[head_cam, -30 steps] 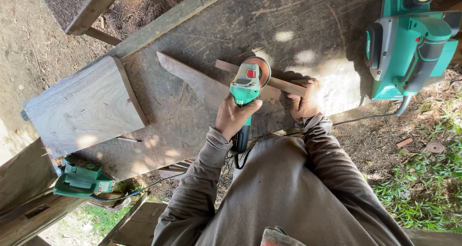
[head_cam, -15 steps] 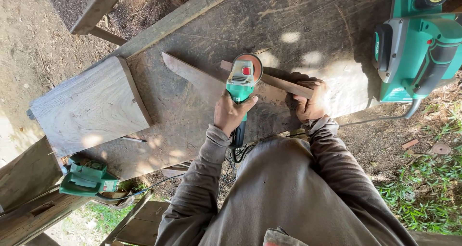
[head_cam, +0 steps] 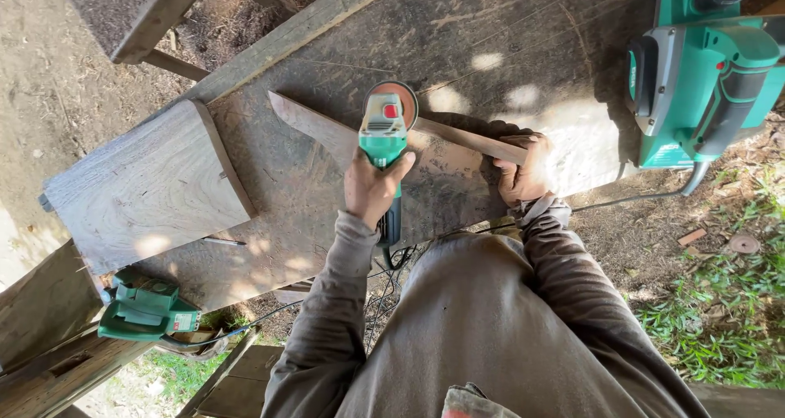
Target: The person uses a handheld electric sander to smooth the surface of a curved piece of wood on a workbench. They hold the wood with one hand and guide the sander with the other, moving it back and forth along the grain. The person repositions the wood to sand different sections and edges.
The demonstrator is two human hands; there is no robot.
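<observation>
My left hand grips the body of a green angle grinder, whose round sanding disc rests on a thin wooden strip. My right hand presses the right end of that strip down on the workbench. Under the strip lies a long tapered wooden piece with its pointed end to the left. The grinder's black cord hangs down in front of my body.
The workbench is a worn, dusty board. A large green electric planer sits at its right end. A thick wooden slab lies at the left end, with a smaller green power tool below it. Dirt and grass surround the bench.
The grinder has slid slightly left along the strip, its disc staying on the wood. My right hand keeps holding the strip's end. The view shifted a little.
</observation>
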